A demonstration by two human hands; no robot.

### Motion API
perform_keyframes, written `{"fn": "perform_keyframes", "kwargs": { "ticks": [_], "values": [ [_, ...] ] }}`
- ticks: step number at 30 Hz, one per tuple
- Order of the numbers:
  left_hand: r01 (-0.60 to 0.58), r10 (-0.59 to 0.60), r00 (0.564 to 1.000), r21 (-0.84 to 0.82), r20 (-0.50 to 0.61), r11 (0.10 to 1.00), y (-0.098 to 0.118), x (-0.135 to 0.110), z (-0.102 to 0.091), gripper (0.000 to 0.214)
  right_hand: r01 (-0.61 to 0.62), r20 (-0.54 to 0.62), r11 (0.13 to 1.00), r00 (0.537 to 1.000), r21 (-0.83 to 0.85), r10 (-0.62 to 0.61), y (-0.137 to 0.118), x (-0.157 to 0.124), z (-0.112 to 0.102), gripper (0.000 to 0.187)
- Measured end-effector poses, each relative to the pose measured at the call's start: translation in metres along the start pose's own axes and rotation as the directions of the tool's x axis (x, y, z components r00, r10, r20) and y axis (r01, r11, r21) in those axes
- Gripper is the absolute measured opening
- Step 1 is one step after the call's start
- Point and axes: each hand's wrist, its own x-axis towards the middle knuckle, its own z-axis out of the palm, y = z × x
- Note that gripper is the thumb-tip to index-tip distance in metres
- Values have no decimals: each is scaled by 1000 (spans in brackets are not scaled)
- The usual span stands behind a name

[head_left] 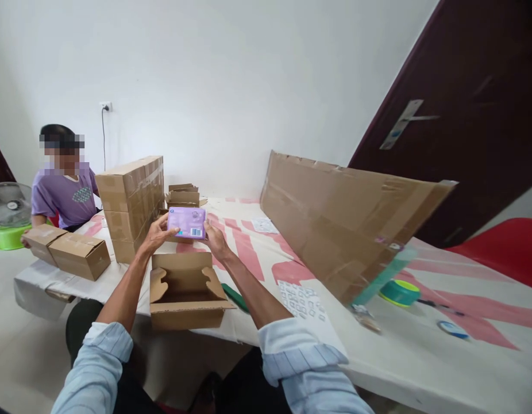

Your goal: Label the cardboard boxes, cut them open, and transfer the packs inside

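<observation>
Noted by the left edge of the table [361, 351] a co-worker [65, 198] in a purple shirt, touching the outer end of two closed cartons [72, 250]. Found just inside that edge a tall stack of cartons [139, 210], with open boxes [182, 197] to its right toward the far edge. Observed the left hand [156, 234] narrowed on the left end of a purple package [187, 221], and the right hand [215, 237] narrowed likewise on the right end. Located the package between both hands, apparently clear of the tabletop, with its long axis running left to right, roughly parallel to the upright back flap of an open carton [186, 319] at the near edge. Judged the carton's mouth to lie lower and nearer to the wearer than the package, between the forearms; judged neither hand clearly nearer to it. Saw a green object [235, 297] partly behind the right forearm; could not identify it. Recorded farther right, close to the near edge, a printed sheet [301, 302], then a leaning cardboard panel [335, 213], and toward the right edge a green tape roll [399, 292] and a blue-and-white roll [452, 329].
</observation>
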Motion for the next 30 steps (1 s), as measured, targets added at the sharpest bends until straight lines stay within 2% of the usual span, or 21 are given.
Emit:
{"fn": "perform_keyframes", "kwargs": {
  "ticks": [3, 7, 15, 17, 19, 22, 24, 26, 28, 30],
  "values": [
    [-114, 112, 993, -77, -24, 991, 15, -3, 6, 101, 116, 16, 993, 993, -37, -116, -22, -4, 3, 75],
    [-158, 155, 987, -114, -36, 981, 30, -8, 10, 99, 199, 20, 977, 980, -75, -198, -45, -10, 8, 79],
    [-248, 246, 969, -129, -28, 960, 48, -16, 17, 89, 282, -11, 948, 958, -146, -286, -63, -17, 13, 74],
    [-250, 250, 968, -135, -17, 959, 51, -17, 15, 91, 287, -19, 940, 955, -183, -295, -67, -21, 13, 71],
    [-221, 223, 975, -124, -3, 967, 53, -17, 11, 104, 293, 12, 933, 955, -211, -297, -70, -25, 13, 68],
    [-143, 145, 988, -40, 61, 989, 56, -16, 0, 122, 313, 103, 929, 949, -199, -297, -72, -32, 11, 78],
    [-102, 94, 988, 65, 125, 993, 57, -13, -7, 112, 313, 143, 928, 947, -203, -288, -70, -36, 7, 87],
    [-100, 77, 988, 164, 136, 981, 58, -8, -14, 90, 286, 158, 919, 955, -271, -250, -62, -40, -2, 94],
    [-127, 117, 992, 242, 56, 962, 57, -1, -22, 74, 205, 167, 905, 974, -372, -152, -50, -46, -14, 97],
    [-166, 198, 978, 335, -65, 928, 53, 8, -32, 67, 81, 180, 891, 984, -446, 1, -35, -54, -26, 93]
  ]
}}
